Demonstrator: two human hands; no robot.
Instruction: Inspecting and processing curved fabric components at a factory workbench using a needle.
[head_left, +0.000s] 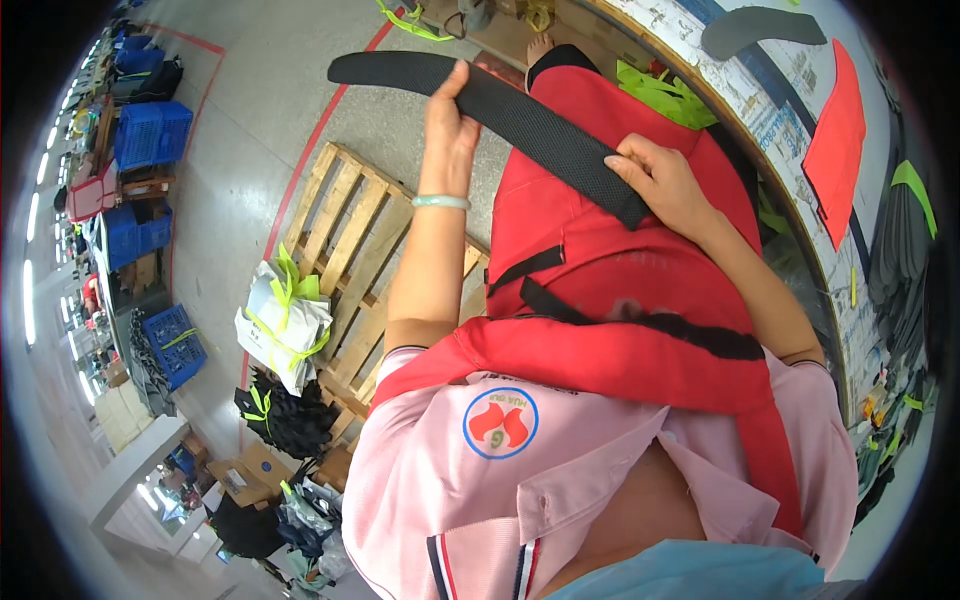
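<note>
wooden pallet [345, 235], blue crates [152, 133], bundled bags [283, 325]

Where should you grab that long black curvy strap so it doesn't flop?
Probably grip the black padded strap near both ends, coming from above, as the left hand and right hand do now. It is long, flat and curved, stretched over the red fabric piece, so one grip in the middle would likely let the ends droop.

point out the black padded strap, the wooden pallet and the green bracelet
black padded strap [530, 125], head view, on the mesh face midway between the two hands
wooden pallet [345, 225], head view, on a bare slat near its left side
green bracelet [440, 202], head view, on the band across the left wrist
</note>
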